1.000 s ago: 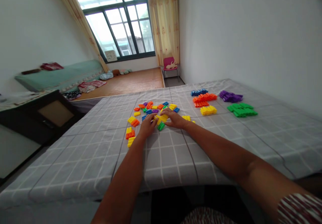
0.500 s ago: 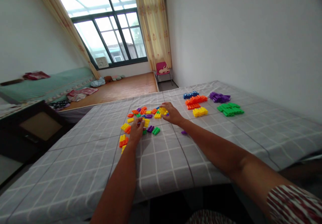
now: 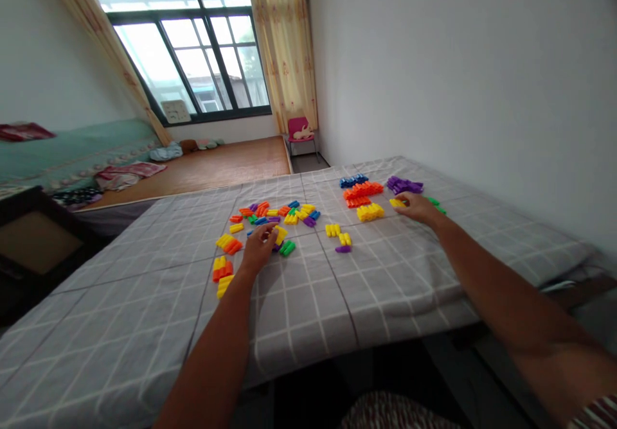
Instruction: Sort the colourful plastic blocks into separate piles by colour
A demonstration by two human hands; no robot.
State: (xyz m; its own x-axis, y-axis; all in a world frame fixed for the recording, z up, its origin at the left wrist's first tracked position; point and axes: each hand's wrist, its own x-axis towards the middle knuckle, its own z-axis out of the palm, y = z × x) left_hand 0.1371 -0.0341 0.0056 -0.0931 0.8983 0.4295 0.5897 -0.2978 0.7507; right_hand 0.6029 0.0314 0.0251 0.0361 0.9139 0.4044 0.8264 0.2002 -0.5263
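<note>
My left hand (image 3: 260,247) is closed on a yellow plastic block (image 3: 280,234) at the near side of a mixed pile of coloured tube-shaped blocks (image 3: 290,217). Beside its fingertips lies a green block (image 3: 288,248). My right hand (image 3: 418,209) pinches another yellow block (image 3: 397,203) between the sorted groups. To its left are a yellow group (image 3: 370,212) and an orange group (image 3: 363,190). Just behind it sits a purple group (image 3: 405,185). The right hand partly hides the green group (image 3: 438,205).
A grey checked cloth (image 3: 308,300) covers the table. Yellow blocks (image 3: 345,239) and a purple block (image 3: 343,249) lie mid-table. Blue blocks (image 3: 353,180) are at the back; orange and yellow blocks (image 3: 222,268) lie left. Beyond stand a bed (image 3: 231,162) and a pink chair (image 3: 299,127).
My right hand has moved right from the mixed pile to the sorted groups, with a yellow block in its fingers. Yellow blocks mid-table now show. My left hand stays by the pile.
</note>
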